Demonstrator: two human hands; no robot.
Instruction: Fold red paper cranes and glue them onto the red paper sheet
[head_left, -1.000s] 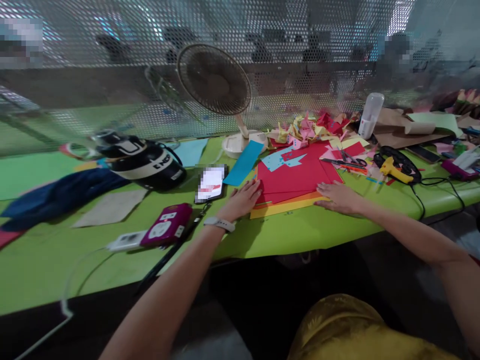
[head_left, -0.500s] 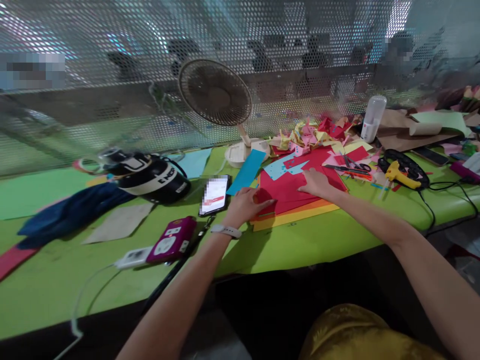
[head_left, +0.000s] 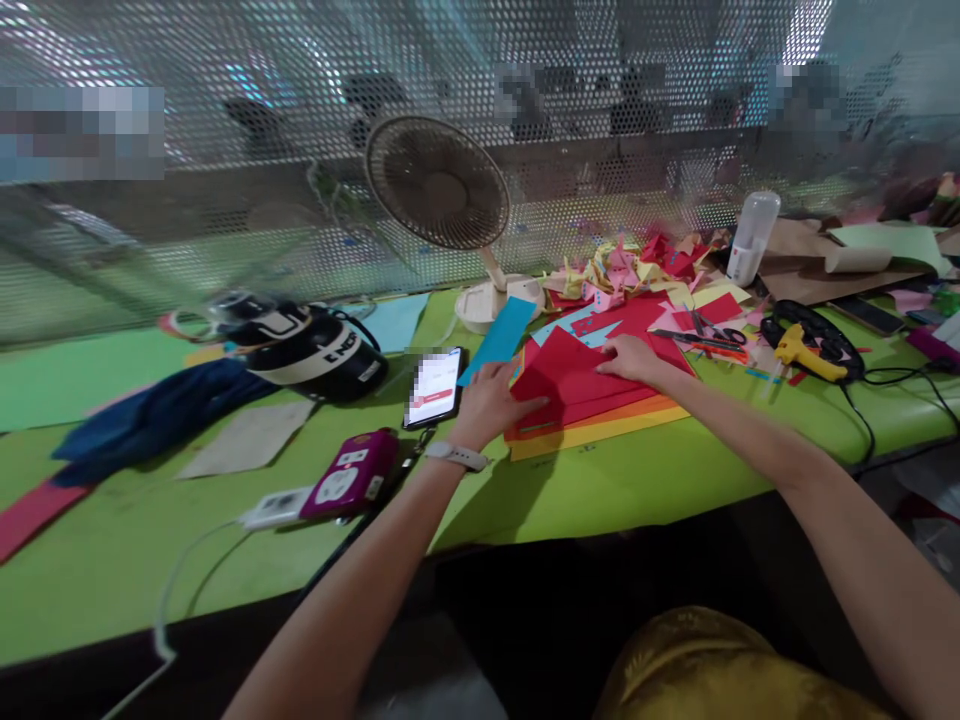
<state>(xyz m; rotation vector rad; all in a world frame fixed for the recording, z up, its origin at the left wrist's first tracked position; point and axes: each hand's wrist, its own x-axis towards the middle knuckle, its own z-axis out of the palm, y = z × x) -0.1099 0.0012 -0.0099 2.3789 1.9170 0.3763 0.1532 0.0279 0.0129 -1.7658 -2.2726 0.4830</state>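
A sheet of red paper (head_left: 559, 372) is between my hands, its far corner pointing away from me. My left hand (head_left: 491, 402), wearing a pale wristband (head_left: 456, 456), is closed at the sheet's left side, its thumb lying over the paper. On the right side, my right hand (head_left: 631, 358) pinches the sheet's edge between thumb and fingers. Beneath lie more red paper and orange-yellow sheets (head_left: 600, 432). A light blue piece with small dark marks (head_left: 555, 332) is partly covered by the red sheet. Beside my left fingers lies a blue paper strip (head_left: 501, 338).
Left of my arm are a phone (head_left: 435, 388), a purple power bank (head_left: 352, 472) with cable, and a black bottle (head_left: 322, 352). A fan (head_left: 442, 185) stands behind. Folded paper pieces (head_left: 622, 268), scissors (head_left: 709, 332) and a yellow glue gun (head_left: 810, 352) lie rightward.
The red sheet's far corner now rises farther over the light blue piece, hiding more of it. My right fingers have closed from a flatter pose onto the sheet's edge.
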